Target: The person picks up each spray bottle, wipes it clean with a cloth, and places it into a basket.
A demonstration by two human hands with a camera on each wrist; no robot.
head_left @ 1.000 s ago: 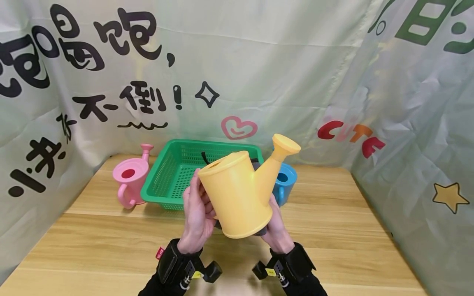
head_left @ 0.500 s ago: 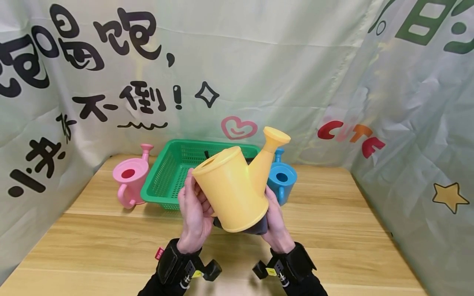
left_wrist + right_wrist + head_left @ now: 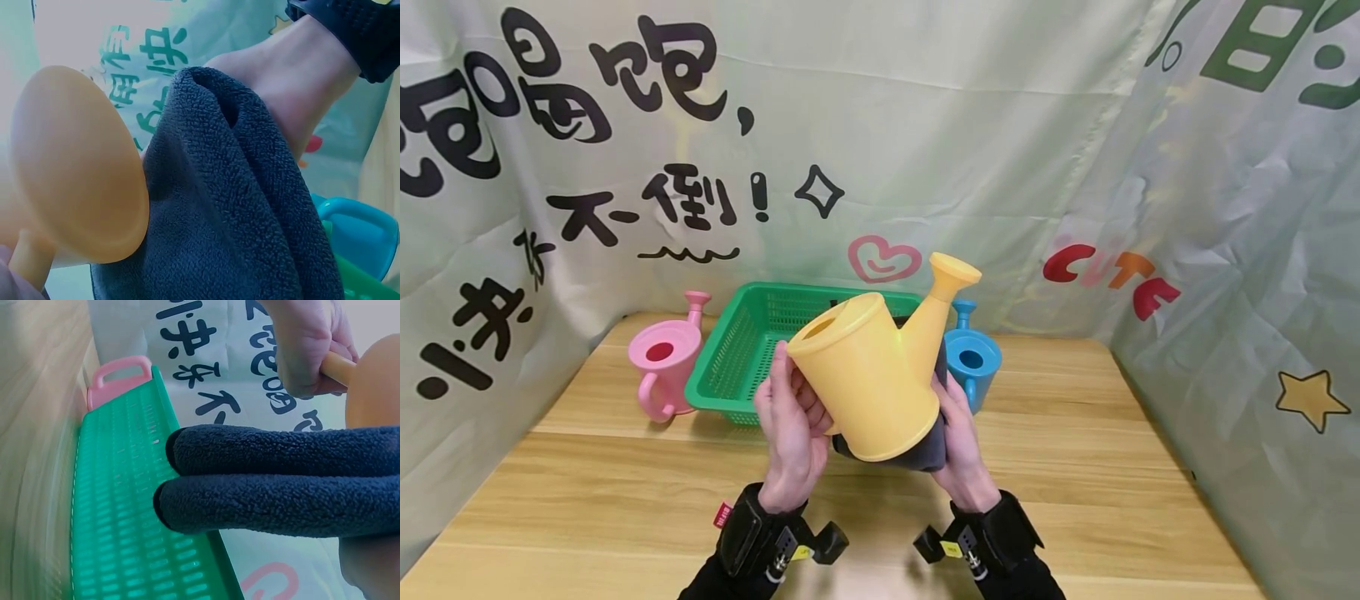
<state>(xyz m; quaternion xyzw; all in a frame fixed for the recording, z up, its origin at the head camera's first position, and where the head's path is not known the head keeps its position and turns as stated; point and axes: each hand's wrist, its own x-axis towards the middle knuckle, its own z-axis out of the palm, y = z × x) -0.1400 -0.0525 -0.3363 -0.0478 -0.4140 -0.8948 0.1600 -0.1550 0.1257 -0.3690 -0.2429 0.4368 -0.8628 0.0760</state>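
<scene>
A yellow watering can (image 3: 872, 375) is held up over the table, tilted with its spout to the upper right. My left hand (image 3: 793, 442) grips its handle; the right wrist view shows that hand (image 3: 306, 344) closed round the handle. A folded dark grey towel (image 3: 928, 450) lies against the can's right and lower side, held by my right hand (image 3: 962, 442). The towel (image 3: 219, 187) covers most of the right hand's fingers in the left wrist view, where the can's round base (image 3: 81, 162) overlaps the cloth.
Behind the can stands a green plastic basket (image 3: 722, 392) with something dark at its back right. A pink watering can (image 3: 662, 358) is left of it, a blue one (image 3: 973, 358) right. The wooden table (image 3: 1097, 467) ends at a printed cloth backdrop (image 3: 1000, 150).
The yellow watering can has shifted slightly left and up in the head view. More of the towel now shows along its lower right side, and the blue can is less covered.
</scene>
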